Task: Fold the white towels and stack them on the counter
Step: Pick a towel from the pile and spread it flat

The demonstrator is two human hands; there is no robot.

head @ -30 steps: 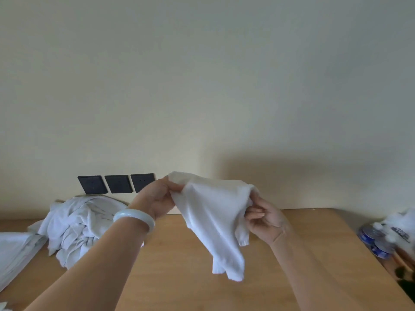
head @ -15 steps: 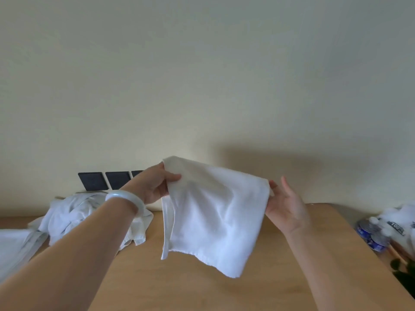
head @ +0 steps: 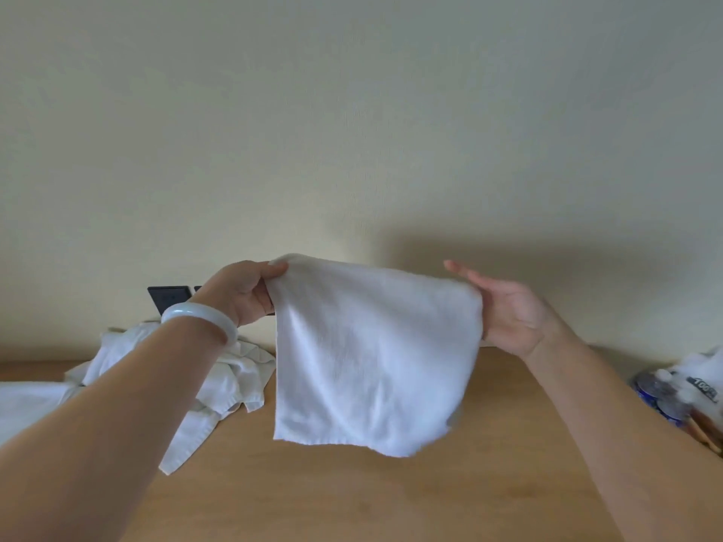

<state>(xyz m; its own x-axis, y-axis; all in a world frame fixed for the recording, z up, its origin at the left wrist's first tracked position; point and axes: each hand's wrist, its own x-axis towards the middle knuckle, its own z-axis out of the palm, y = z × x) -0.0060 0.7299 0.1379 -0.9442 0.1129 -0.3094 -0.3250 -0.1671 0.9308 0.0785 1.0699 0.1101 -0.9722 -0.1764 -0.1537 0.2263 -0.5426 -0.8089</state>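
White square terry towel point(head: 371, 354) hanging spread above tan wooden counter point(head: 352, 498), left hand point(head: 242, 295) pinching one top corner, right hand point(head: 508, 311) at the other, fingers straight, thumb hidden, grasp unclear

Soft daylight, broad wall point(head: 547, 150) shadow, slight blur, wide-angle bowing

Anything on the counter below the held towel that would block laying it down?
Nothing visible: the counter under the towel shows only wood. The unfolded towel heap lies off to the left, the bottles at the far right edge.
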